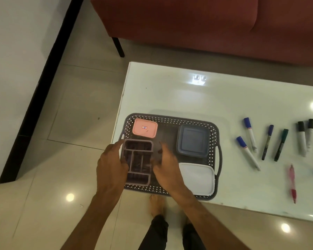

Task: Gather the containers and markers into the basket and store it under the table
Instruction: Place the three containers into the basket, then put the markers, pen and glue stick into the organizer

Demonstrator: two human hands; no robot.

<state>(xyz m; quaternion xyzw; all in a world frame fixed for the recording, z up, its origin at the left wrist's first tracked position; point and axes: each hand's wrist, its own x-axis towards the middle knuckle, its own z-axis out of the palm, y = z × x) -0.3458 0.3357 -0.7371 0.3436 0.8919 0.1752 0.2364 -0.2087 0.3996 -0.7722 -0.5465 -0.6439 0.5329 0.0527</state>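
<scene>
A dark perforated basket (pixel 170 118) sits at the near left corner of the white table (pixel 188 94). Inside it lie a pink lidded container (pixel 145 127), a blue square container (pixel 193 141) and a white lidded container (pixel 197 177). My left hand (pixel 110 168) and my right hand (pixel 167 166) grip the two sides of a purple divided organiser (pixel 138 161) in the basket's near left part. Several markers lie loose on the table to the right: two blue-capped ones (pixel 248 138), a dark blue one (pixel 267 142), a green one (pixel 281 145), two black-capped ones (pixel 304 136) and a pink pen (pixel 293 183).
A red sofa (pixel 188 24) stands beyond the table's far edge. Glossy tiled floor (pixel 70 114) lies to the left and in front. A black-edged white wall panel (pixel 16 60) runs along the left. My bare feet (pixel 156 204) stand at the table's near edge.
</scene>
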